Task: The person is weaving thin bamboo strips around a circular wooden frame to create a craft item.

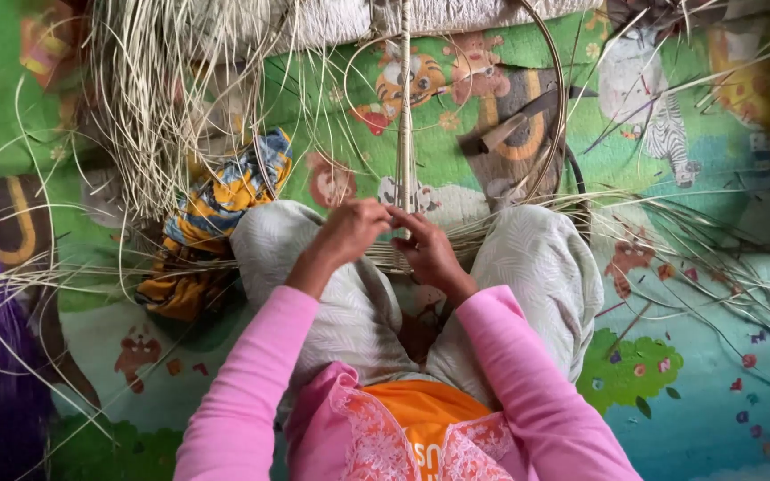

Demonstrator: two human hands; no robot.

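Two hands meet in the middle, just above the person's knees. The left hand (347,233) is curled, with its fingers bent down onto a flat woven bit of cane strips (456,240). The right hand (428,251) is right beside it, almost touching, and its fingers pinch the same strips. Both hands are closed narrow around the thin strips, not spread wide.

The woven bit lies across the person's lap, under the fingers. Loose ends stick out from it to both sides of the hands, like long pale straws. One upright bundle of strips (404,107) goes straight up and away from the hands. A thin round hoop (560,107) bends around past the right hand.

Beyond the left hand there is a big messy heap of loose strips (162,98). Near that hand, just to the side of the knee, lies a crumpled yellow and blue cloth (211,223). Past the right hand, farther off, a dark tool with a handle (510,129) lies on the floor.

Under everything is a bright play mat (661,374) with cartoon animals on it. The person wears pink sleeves and pale trousers.
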